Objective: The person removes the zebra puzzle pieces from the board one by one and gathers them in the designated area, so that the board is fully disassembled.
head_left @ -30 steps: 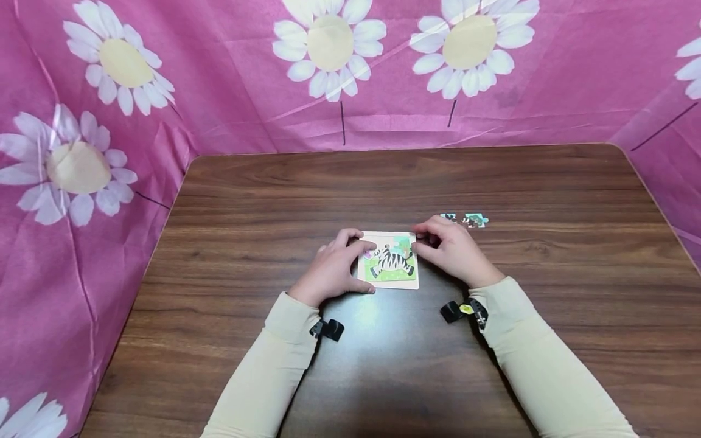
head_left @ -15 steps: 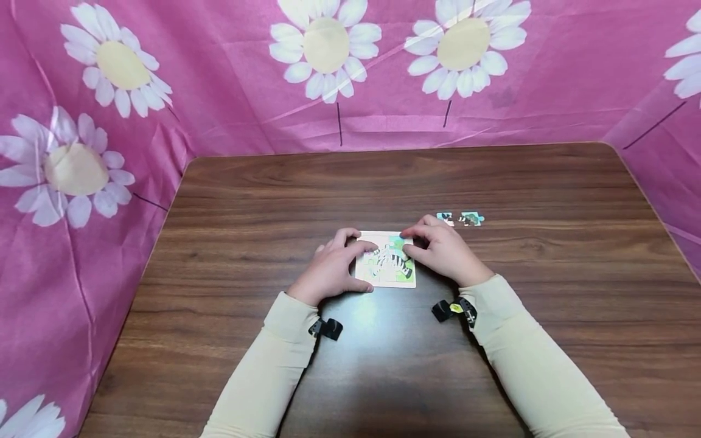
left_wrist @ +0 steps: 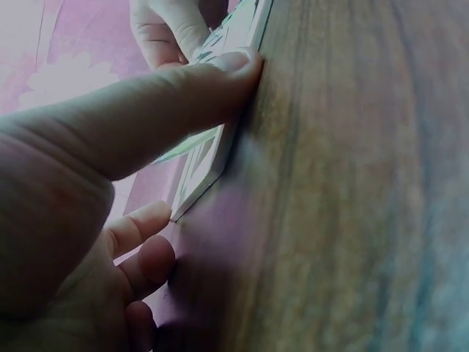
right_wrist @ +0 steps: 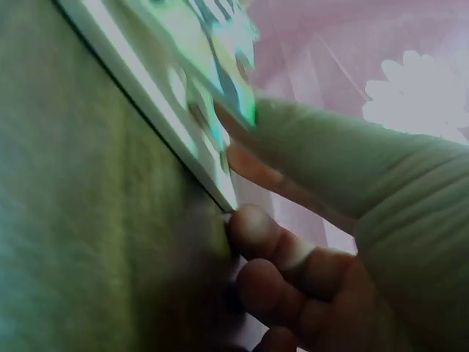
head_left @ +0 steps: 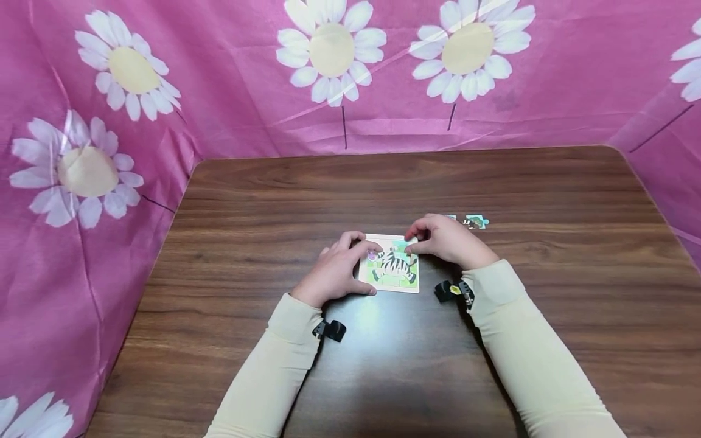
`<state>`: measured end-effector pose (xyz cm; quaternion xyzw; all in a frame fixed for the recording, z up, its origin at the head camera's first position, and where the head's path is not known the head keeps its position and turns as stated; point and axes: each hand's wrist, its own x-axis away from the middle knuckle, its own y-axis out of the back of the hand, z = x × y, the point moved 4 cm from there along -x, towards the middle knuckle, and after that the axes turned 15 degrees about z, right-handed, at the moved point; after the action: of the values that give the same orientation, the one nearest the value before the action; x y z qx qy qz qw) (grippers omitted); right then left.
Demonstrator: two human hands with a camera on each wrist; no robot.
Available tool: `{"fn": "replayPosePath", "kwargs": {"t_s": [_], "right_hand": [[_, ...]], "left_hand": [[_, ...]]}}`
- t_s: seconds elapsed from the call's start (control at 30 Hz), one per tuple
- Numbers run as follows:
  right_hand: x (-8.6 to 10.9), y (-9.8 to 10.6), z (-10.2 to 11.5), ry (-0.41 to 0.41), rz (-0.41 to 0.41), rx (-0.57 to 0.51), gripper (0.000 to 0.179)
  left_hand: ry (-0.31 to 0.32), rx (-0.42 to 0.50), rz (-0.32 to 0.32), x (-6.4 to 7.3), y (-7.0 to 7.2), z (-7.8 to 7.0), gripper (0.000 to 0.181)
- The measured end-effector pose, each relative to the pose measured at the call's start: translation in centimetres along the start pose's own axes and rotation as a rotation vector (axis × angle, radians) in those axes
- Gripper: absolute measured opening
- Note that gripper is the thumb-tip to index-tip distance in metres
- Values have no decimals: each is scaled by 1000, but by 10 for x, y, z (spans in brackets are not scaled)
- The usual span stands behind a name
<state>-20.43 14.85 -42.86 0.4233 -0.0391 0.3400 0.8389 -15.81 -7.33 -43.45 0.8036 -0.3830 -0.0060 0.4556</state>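
Note:
A small zebra jigsaw puzzle [head_left: 394, 266] lies in its pale tray [head_left: 398, 290] on the table. My left hand [head_left: 335, 269] holds the tray's left side, thumb at the near edge and fingers reaching to the far edge; one finger lies over the picture. In the left wrist view, the thumb presses against the tray's side [left_wrist: 209, 165]. At the upper right corner, my right hand [head_left: 446, 240] pinches a puzzle piece [right_wrist: 223, 81] between thumb and index finger. The right wrist view shows this piece raised and tilted above the tray, its other fingers curled beside the tray's corner.
A loose green-and-blue jigsaw piece [head_left: 475, 222] lies beyond my right hand, with another piece [head_left: 451, 217] mostly hidden behind that hand. The brown wooden table [head_left: 274, 201] ends at a pink daisy-print cloth [head_left: 235, 91] behind and at the sides.
My right hand has moved left, from beside the tray onto its upper right corner. The picture, earlier jutting toward the tray's right edge, sits more inside the tray. My left hand stays put.

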Motion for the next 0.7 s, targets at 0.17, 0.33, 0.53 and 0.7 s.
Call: {"fn": "replayPosePath", "kwargs": {"t_s": [0.17, 0.33, 0.53, 0.7], "right_hand": [[-2, 3, 0, 27, 63, 22, 20], [-2, 4, 1, 41, 60, 57, 20], [-2, 2, 4, 96, 67, 74, 15], [-3, 0, 2, 107, 89, 43, 13]], "left_hand": [[-19, -9, 11, 0, -1, -2, 73], [-29, -15, 5, 1, 0, -2, 72], [-18, -14, 20, 0, 0, -1, 73], [-11, -20, 26, -1, -1, 0, 72]]}}
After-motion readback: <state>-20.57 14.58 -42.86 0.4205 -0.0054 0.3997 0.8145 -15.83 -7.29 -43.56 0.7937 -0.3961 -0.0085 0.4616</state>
